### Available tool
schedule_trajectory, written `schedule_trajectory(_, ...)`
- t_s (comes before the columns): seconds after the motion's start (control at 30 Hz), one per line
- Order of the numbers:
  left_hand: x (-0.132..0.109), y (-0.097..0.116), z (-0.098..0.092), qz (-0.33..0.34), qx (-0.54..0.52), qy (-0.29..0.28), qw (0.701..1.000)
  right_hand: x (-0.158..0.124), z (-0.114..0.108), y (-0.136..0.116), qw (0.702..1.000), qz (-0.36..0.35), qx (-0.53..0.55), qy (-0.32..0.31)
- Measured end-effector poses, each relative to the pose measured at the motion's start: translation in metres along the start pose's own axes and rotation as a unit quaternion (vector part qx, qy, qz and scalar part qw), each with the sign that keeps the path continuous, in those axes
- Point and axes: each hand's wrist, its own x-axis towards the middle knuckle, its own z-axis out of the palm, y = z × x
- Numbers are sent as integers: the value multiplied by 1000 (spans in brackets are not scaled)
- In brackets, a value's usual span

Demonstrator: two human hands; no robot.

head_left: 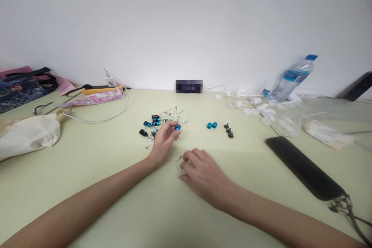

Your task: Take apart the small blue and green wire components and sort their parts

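Near the middle of the table, my left hand [164, 139] pinches a small round blue metal part [177, 127]. A thin bent metal rod, like a hex key [176, 114], stands upright out of that part. Closer to me, my right hand [200, 172] is palm down with its fingers curled. A thin silvery metal rod [180, 168] juts from between its thumb and fingers; its far end is hidden. Just beyond the fingertips is a tiny metal piece [179, 157]. Several blue and black cylindrical parts [156, 120] lie with thin metal pins behind and beside my left hand.
Two blue parts [212, 125] and three black screw-like pieces [228, 131] lie to the right. Farther right are a black phone-like slab [305, 166], clear tubes with white caps [258, 108] and a tilted water bottle [293, 78]. A cloth bag [29, 133] and white cable [95, 121] are left.
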Motion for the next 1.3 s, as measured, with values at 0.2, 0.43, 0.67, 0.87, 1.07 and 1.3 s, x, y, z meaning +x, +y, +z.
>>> schedule_trajectory(0.2, 4, -1, 0, -15, -19, 25, 999, 21, -3, 31, 998, 47, -44, 5)
schedule_trajectory(0.43, 6, -1, -1, -26, -44, 38, 998, 84, -7, 86, 974, 160, -150, -63)
schedule_trajectory(0.67, 6, 3, -1, -47, -49, 33, 997, 82, -6, 77, 967, 156, -157, -129)
schedule_trajectory(0.87, 7, -5, -1, -55, -81, 31, 995, 54, -5, 61, 959, 141, -176, -173)
schedule_trajectory(1.07, 7, -3, -2, -71, -79, 26, 994, 36, -12, 66, 975, 105, -151, -124)
schedule_trajectory(1.3, 4, 6, 2, -101, -95, -110, 984, 38, -50, 59, 984, 163, 55, -53)
